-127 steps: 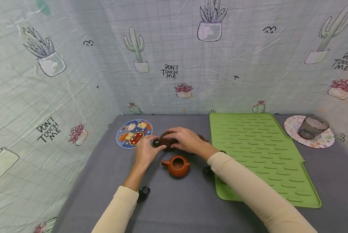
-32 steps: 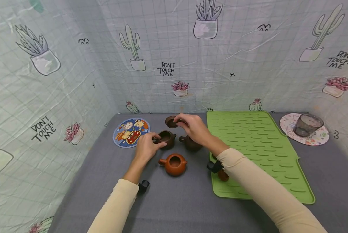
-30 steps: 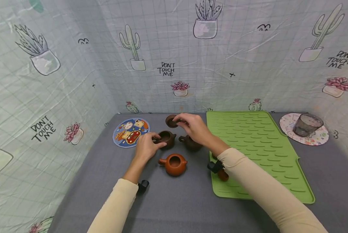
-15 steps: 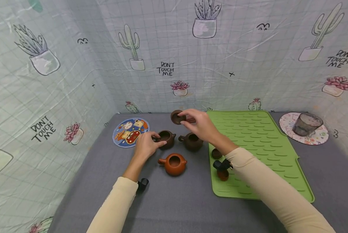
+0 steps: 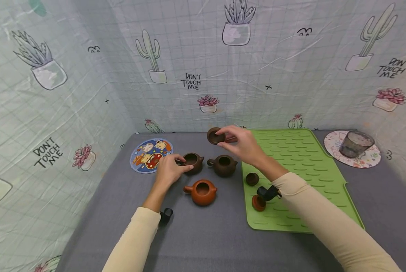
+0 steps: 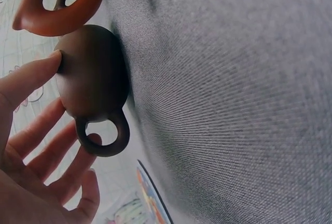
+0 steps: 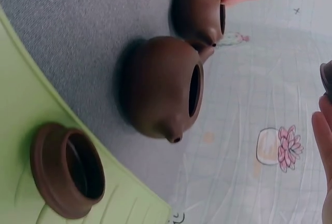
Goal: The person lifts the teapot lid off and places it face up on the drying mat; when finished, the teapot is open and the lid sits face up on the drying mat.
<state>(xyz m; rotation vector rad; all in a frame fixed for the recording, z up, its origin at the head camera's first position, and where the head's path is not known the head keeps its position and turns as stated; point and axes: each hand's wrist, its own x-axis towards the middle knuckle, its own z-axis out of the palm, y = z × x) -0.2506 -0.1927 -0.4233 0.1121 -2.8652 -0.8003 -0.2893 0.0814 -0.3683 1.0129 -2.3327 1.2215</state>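
My left hand (image 5: 170,170) pinches the rim of a dark brown clay teapot (image 5: 198,166) standing on the grey cloth; in the left wrist view its ring handle (image 6: 120,136) lies among the spread fingers. Raised behind the pots, my right hand (image 5: 245,145) holds a dark brown teapot lid (image 5: 211,139) between thumb and fingers, its hollow underside facing the head camera. Just right of the held pot sits another lidless dark brown teapot (image 5: 222,170). Nearer the front is an orange-red teapot (image 5: 204,196), also lidless.
On the green ridged mat (image 5: 301,170) at right lie a dark brown lid (image 5: 252,179) and an orange-red lid (image 5: 258,203). A smoky glass (image 5: 355,144) stands on a floral coaster (image 5: 333,141). A blue cartoon coaster (image 5: 138,158) lies back left. Printed curtain hangs behind.
My right hand has lifted the dark lid off the left teapot and carried it up and to the right, uncovering the second teapot and the mat's lids. My left hand stays at the pot.
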